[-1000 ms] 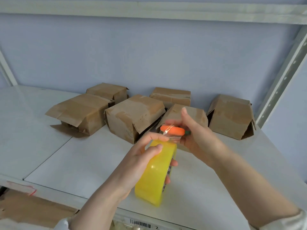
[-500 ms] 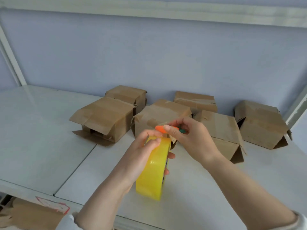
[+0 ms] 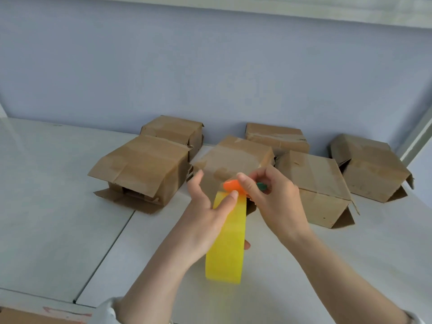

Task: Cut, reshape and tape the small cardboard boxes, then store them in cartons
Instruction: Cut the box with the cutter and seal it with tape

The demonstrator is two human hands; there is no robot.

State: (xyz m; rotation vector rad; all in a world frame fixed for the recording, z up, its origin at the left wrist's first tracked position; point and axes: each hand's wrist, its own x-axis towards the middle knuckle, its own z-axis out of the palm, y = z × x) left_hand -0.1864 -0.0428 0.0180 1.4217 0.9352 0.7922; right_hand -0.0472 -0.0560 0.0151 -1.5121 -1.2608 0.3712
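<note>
Step now: this looks like the taping step; the person is getting a piece of tape ready
Left hand (image 3: 201,220): it holds the yellow tape roll (image 3: 228,249) up in the air, near the front; the thumb presses on top of the roll, one finger pokes through the hole, and one finger sticks up straight
Right hand (image 3: 275,202): its fingers pinch a small orange cutter (image 3: 233,186) with a green end, right at the top of the roll
Tape end: I cannot tell if the end of the tape is lifted yet
Next move: I think the tape end must be pulled out long enough, then cut, then stuck on a box; the left hand needs to keep the roll steady so the tape does not twist or stick to itself
Boxes: six small cardboard boxes sit far back on the white table (image 3: 58,218), close together; the left box (image 3: 145,167) has open flaps, and the middle box (image 3: 236,157) is just behind the hands
In the way: both hands are full, so a box cannot be held flat while taping; the loose flaps may pop up
Around: a pale wall (image 3: 210,66) behind, a metal post (image 3: 418,136) on the right, and a bit of brown cardboard (image 3: 21,318) at the near left corner
</note>
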